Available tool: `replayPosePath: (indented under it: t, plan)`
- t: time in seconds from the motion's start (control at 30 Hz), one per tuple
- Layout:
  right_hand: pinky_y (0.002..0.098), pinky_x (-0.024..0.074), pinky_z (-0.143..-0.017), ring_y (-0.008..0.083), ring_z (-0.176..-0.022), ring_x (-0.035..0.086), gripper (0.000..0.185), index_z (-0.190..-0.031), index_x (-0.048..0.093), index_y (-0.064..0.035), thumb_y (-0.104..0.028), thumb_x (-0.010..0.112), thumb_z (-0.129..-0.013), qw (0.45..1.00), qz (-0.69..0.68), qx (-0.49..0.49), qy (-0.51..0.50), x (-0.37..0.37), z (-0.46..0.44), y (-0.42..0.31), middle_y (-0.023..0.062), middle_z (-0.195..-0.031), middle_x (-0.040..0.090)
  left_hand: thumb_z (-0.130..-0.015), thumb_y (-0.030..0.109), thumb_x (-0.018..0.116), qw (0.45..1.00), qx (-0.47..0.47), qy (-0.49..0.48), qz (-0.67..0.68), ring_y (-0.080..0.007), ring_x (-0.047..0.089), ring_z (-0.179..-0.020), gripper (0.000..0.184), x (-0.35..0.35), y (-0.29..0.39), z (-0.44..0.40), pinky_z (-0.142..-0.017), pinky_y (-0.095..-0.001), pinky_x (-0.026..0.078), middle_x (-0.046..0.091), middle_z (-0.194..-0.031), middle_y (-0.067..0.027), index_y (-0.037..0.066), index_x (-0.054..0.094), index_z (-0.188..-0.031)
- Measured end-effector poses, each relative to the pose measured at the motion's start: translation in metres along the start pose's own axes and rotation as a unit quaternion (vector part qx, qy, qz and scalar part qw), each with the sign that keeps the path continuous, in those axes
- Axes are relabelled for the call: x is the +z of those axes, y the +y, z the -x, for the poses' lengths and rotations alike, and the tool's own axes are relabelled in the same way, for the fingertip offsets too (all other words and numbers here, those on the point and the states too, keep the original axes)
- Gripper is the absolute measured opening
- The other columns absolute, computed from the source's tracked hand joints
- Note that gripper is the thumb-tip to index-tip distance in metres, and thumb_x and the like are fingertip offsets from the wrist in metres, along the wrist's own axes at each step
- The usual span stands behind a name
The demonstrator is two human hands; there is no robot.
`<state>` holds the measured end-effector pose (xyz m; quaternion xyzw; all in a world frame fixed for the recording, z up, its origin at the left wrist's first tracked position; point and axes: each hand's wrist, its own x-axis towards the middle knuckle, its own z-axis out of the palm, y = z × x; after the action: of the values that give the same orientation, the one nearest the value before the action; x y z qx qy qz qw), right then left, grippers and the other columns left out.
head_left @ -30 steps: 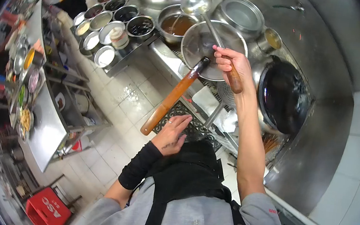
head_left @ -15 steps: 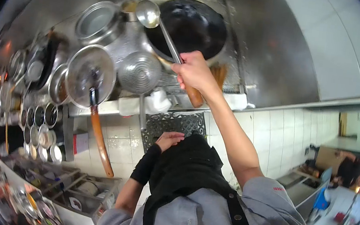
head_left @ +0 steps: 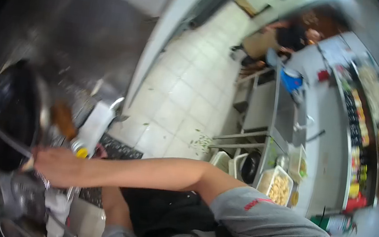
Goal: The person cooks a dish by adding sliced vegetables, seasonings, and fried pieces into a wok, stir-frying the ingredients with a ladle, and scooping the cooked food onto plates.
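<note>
At the left of the head view, my right hand (head_left: 57,166) is closed around the handle of a ladle (head_left: 10,141), which reaches over the black wok (head_left: 11,106). The ladle's bowl is blurred and hard to make out. A brown bristle brush (head_left: 63,119) lies at the wok's right rim. Close above my right forearm is a yellow cap (head_left: 82,152) on what looks like a container. My left arm (head_left: 114,209) passes behind the right forearm. Its hand is largely hidden; a small pinkish patch above the forearm may be part of it.
A steel counter (head_left: 66,46) carries the wok; blurred metal cookware (head_left: 28,198) sits below it. Tiled floor (head_left: 178,98) runs beside it, with green scraps (head_left: 202,141). On the right are a bin of pale pieces (head_left: 279,186) and shelved bottles (head_left: 356,125). Another person (head_left: 291,38) is far back.
The view has swung to the right, so the stove is now at the left edge. My right hand keeps the ladle over the wok. My left hand has become mostly hidden.
</note>
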<state>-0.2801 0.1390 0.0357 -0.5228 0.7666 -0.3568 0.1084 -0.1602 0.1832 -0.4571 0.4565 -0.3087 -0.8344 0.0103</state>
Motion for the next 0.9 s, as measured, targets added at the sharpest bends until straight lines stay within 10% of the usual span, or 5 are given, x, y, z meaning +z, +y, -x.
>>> replayPosePath:
  t: [0.23, 0.57, 0.63, 0.77, 0.9]
  plan:
    - [0.0441, 0.0523, -0.080, 0.0377, -0.092, 0.062, 0.024, -0.082, 0.060, 0.0047, -0.009, 0.066, -0.063, 0.993, -0.088, -0.021, 0.074, 0.013, 0.018, 0.043, 0.0209, -0.094, 0.059, -0.092, 0.023, 0.059, 0.996, -0.019, 0.084, -0.005, -0.0240, 0.057, -0.113, 0.039, 0.004, -0.031, 0.013, -0.101, -0.0418, 0.044, 0.060, -0.130, -0.0117, 0.010, 0.059, -0.128]
    - [0.0467, 0.0522, -0.084, 0.0399, -0.094, 0.062, 0.028, -0.086, 0.064, 0.0055, -0.007, 0.068, -0.062, 0.980, -0.133, 0.057, -0.134, -0.027, 0.037, 0.026, 0.0230, -0.090, 0.062, -0.090, 0.027, 0.060, 0.997, 0.015, 0.065, -0.044, -0.0253, 0.053, -0.123, 0.043, 0.007, -0.036, 0.017, -0.107, -0.0432, 0.039, 0.056, -0.136, -0.0138, 0.010, 0.058, -0.129]
    - [0.0490, 0.0544, -0.075, 0.0425, -0.087, 0.065, 0.024, -0.077, 0.067, 0.0034, -0.013, 0.072, -0.060, 0.990, -0.125, -0.004, 0.062, -0.003, 0.055, 0.031, 0.0251, -0.087, 0.066, -0.089, 0.027, 0.061, 0.985, 0.054, 0.018, -0.165, -0.0256, 0.052, -0.125, 0.044, 0.023, -0.029, 0.029, -0.108, -0.0434, 0.038, 0.056, -0.137, -0.0142, 0.010, 0.057, -0.130]
    - [0.0479, 0.0517, -0.064, 0.0374, -0.069, 0.066, 0.018, -0.073, 0.066, 0.0039, -0.011, 0.060, -0.081, 0.996, -0.063, 0.014, -0.069, -0.030, 0.059, 0.018, 0.0232, -0.071, 0.065, -0.088, 0.029, 0.061, 0.808, 0.229, -0.035, -0.541, -0.0261, 0.050, -0.129, 0.046, 0.020, -0.003, 0.163, -0.111, -0.0440, 0.036, 0.054, -0.139, -0.0150, 0.011, 0.057, -0.130]
    - [0.0448, 0.0511, -0.065, 0.0421, -0.071, 0.066, 0.036, -0.117, 0.061, 0.0018, -0.001, 0.061, -0.080, 0.999, -0.033, 0.000, 0.036, -0.037, 0.063, -0.035, 0.0244, -0.078, 0.066, -0.087, 0.030, 0.062, 0.503, 0.314, -0.063, -0.803, -0.0267, 0.048, -0.132, 0.048, -0.093, -0.052, 0.313, -0.113, -0.0446, 0.034, 0.053, -0.142, -0.0159, 0.011, 0.057, -0.131]
